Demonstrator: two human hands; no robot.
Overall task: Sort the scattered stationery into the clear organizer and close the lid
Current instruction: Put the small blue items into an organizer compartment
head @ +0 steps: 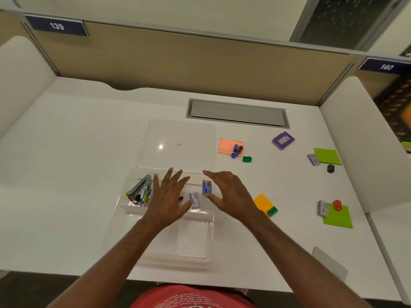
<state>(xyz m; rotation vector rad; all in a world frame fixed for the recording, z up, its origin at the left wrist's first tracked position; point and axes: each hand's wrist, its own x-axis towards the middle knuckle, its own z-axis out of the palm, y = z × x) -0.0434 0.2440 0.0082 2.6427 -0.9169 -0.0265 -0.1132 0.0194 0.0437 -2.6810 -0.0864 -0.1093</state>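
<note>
A clear organizer (195, 245) lies on the white desk with its lid (178, 145) folded open behind it. Pens and markers (141, 192) fill its back left compartment. Two small blue staple boxes (206, 187) (195, 200) stand in the back right compartment. My left hand (168, 196) hovers over the back compartments with fingers spread, holding nothing. Beside it, my right hand (229, 193) is open too, its thumb close to one staple box. Scattered on the desk: an orange note pad (225, 146) with blue sharpeners (235, 151), a green sharpener (246, 159), a yellow pad (263, 202).
Further right lie a purple box (283, 140), two green pads (327, 156) (338, 217), two more staple boxes (313, 159) (323, 208), a black sharpener (330, 168) and a red one (337, 204). A grey cable hatch (236, 113) sits behind the lid. Partitions wall in the desk.
</note>
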